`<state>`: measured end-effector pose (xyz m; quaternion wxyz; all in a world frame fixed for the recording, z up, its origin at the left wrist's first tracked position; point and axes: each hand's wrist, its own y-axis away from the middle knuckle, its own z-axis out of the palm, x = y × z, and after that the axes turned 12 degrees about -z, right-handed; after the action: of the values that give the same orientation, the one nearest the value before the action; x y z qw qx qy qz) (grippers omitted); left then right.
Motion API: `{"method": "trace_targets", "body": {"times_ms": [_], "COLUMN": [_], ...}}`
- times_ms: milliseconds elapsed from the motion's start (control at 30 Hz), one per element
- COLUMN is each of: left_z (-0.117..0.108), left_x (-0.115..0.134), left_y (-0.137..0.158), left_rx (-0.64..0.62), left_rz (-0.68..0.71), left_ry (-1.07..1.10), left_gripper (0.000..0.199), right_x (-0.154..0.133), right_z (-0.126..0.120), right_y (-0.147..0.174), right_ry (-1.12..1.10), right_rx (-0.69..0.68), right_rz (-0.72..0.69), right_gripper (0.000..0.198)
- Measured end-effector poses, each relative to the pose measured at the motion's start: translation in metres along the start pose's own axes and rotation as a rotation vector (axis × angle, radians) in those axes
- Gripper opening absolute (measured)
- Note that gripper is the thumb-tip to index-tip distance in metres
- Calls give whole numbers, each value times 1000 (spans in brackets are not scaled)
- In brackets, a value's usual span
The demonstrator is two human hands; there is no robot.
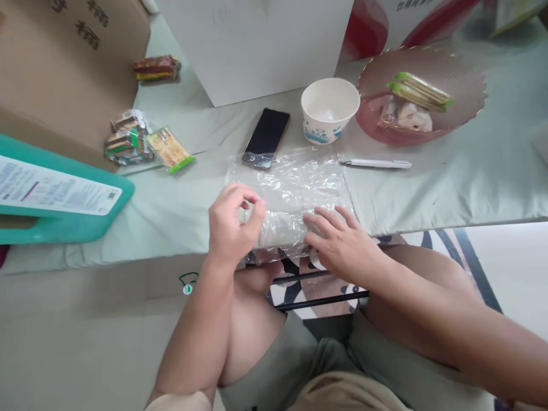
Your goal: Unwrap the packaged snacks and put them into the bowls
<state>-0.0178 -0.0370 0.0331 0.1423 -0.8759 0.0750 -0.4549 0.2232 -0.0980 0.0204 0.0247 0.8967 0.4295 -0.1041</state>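
As a biscuit packet (170,149) lies at left on the cloth-covered worktop (171,211), the left hand (234,224) curls, thumb and fingertips nearly meeting, over clear plastic film (295,193); whether it pinches the film cannot be told. The film's far edge meets a smartphone (268,132) near a paper bowl (327,114), its near edge overhanging the worktop, while the right hand (336,242) rests on it, fingers loosely spread, gripping nothing. A hard tug could drag the smartphone, and easing the right hand's pressure could let the film slip.
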Motion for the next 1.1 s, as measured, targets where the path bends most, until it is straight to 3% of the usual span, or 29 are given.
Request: {"method": "trace_targets", "body": {"times_ms": [100, 167, 267, 367, 433, 500, 633, 667, 733, 800, 967, 1100], "left_z": [3, 3, 3, -3, -9, -15, -24, -25, -25, -23, -14, -6], "left_x": [24, 38, 50, 47, 38, 25, 4, 1, -5, -11, -31, -35], "left_y": [13, 24, 42, 50, 47, 39, 16, 11, 5, 2, -1, -6], "left_rx": [-297, -440, -489, -425, -330, -250, -174, -142, -90, -67, -75, 35], "left_rz": [70, 113, 181, 76, -55, -214, -595, -658, -733, -732, -550, -484], "left_ry": [-3, -41, -324, -505, -444, -266, 250, 350, 457, 470, 396, 462], "left_gripper": [17, 5, 50, 41, 28, 21, 7, 5, 7, 12, 19, 24], "right_x": [7, 13, 24, 39, 52, 65, 80, 81, 80, 76, 72, 76], "right_z": [-9, -20, -31, -33, -32, -31, -30, -29, -26, -22, -14, -12], "right_y": [-8, -10, -7, 1, 7, 15, 28, 28, 26, 21, 4, -5], "right_ry": [-197, -424, -607, -614, -596, -570, -593, -604, -618, -658, -893, -998], "right_rx": [54, 118, 251, 310, 327, 339, 334, 336, 364, 421, 680, 844], "right_rz": [48, 142, 308, 365, 349, 288, 81, 48, 35, 103, 444, 566], "right_gripper": [14, 11, 8, 9, 8, 17, 64, 66, 45, 20, 23, 26]}}
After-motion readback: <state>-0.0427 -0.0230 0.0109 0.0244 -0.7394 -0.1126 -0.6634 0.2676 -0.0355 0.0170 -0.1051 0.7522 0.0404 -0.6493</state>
